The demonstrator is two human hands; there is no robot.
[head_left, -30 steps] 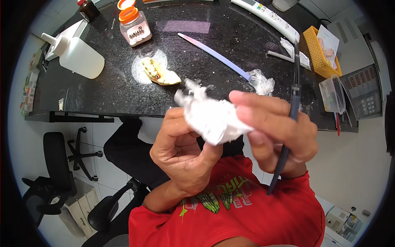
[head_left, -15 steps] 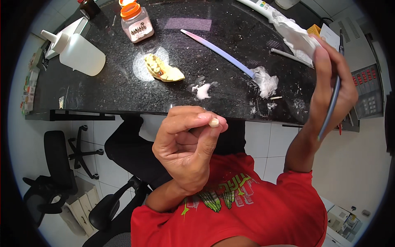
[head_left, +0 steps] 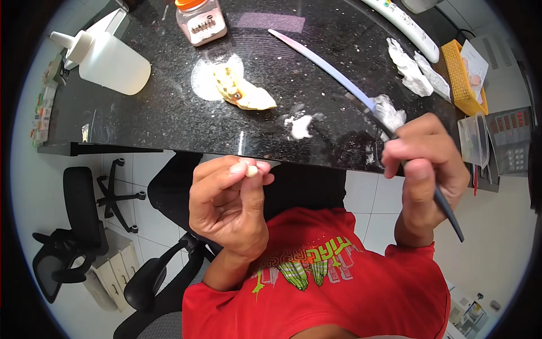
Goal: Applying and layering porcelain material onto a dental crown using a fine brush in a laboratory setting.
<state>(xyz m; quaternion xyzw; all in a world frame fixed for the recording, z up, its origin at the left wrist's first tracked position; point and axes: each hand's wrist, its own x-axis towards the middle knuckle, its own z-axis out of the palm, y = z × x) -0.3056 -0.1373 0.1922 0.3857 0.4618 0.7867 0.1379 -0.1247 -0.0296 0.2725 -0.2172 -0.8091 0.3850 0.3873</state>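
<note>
Pinched between the thumb and fingertips of my left hand point(head_left: 226, 212) is a small cream-coloured tooth crown point(head_left: 252, 170), just off the counter's near edge. My right hand point(head_left: 432, 172) grips a slim dark-handled tool point(head_left: 450, 214), probably a brush. It slants up and left past the fingers, and its far end reaches a crumpled tissue point(head_left: 389, 116) on the counter. Beyond my left hand lies a yellow dental cast point(head_left: 251, 96), partly on a round white patch. A white wet-looking smear point(head_left: 301, 126) sits right of the cast.
On the black counter point(head_left: 169, 121) stand a squeeze bottle point(head_left: 116, 65) at left and an orange-lidded jar point(head_left: 203, 25) behind the cast. A long pink-to-blue tool point(head_left: 322, 63) lies mid-counter. White tissue point(head_left: 409, 68), a yellow basket point(head_left: 460, 76) and a clear container point(head_left: 473, 138) occupy the right.
My right hand has let go of the tissue, which now lies on the counter, and has come down and left with the dark tool. My left hand has shifted left with the crown.
</note>
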